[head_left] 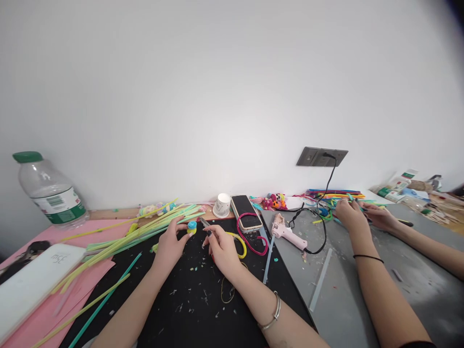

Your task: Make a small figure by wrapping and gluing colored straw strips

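Note:
Between the thumb and fingers of my left hand (pixel 171 245) is a small coiled pipe-cleaner piece (pixel 192 227), blue on top and yellow below. Close by on its right, my right hand (pixel 222 249) is closed around what looks like a pair of scissors (pixel 205 223). Their grey metal tip points at the piece without clearly touching it; most of the handle is hidden in my fingers. Both hands are above a black mat (pixel 188 309) strewn with tiny fuzzy clippings. A yellow pipe cleaner (pixel 242 245) curves beside my right wrist.
Green and yellow pipe cleaners (pixel 119 246) lie left, near a power bank (pixel 39 285) and plastic bottle (pixel 54 193). A paper cup (pixel 222 205), phone (pixel 246 212) and corded glue gun (pixel 288 232) stand behind and right. Another person's hands (pixel 350 215) work at the right.

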The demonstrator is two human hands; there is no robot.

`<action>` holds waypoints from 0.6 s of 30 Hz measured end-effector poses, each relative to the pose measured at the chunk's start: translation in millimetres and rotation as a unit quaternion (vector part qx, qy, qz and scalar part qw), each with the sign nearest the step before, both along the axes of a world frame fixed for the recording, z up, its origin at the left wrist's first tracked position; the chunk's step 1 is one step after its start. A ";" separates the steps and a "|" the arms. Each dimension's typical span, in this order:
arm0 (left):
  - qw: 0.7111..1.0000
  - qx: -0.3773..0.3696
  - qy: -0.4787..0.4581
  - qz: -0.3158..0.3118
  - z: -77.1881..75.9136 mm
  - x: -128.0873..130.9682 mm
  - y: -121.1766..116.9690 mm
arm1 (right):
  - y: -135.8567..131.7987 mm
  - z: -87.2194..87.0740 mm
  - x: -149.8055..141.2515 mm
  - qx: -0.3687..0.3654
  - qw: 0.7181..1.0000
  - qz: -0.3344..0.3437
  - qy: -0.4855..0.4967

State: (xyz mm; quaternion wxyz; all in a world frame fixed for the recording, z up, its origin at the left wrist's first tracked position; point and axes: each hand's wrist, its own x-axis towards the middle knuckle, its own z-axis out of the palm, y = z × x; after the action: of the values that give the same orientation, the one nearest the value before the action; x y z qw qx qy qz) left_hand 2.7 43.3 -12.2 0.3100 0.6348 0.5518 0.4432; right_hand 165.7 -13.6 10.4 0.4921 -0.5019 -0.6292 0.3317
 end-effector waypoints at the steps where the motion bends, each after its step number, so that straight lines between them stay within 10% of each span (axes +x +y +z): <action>1: 1.000 0.002 0.001 -0.001 -0.2 0.1 -0.2 | 0.1 -0.4 0.1 -0.001 1.000 0.001 0.001; 10: 0.999 0.035 -0.030 -0.024 6.2 4.9 -8.2 | 0.4 -2.9 -0.2 0.015 1.000 -0.005 -0.013; 18: 0.973 0.126 0.182 0.069 8.5 -17.9 2.7 | -2.2 0.0 0.2 0.007 0.998 -0.025 -0.052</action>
State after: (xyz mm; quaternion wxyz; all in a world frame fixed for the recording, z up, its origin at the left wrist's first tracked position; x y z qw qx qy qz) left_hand -15.2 46.0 -3.8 0.0903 0.6993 0.5810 0.4065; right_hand 166.0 -15.8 10.4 0.4703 -0.5305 -0.6435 0.2886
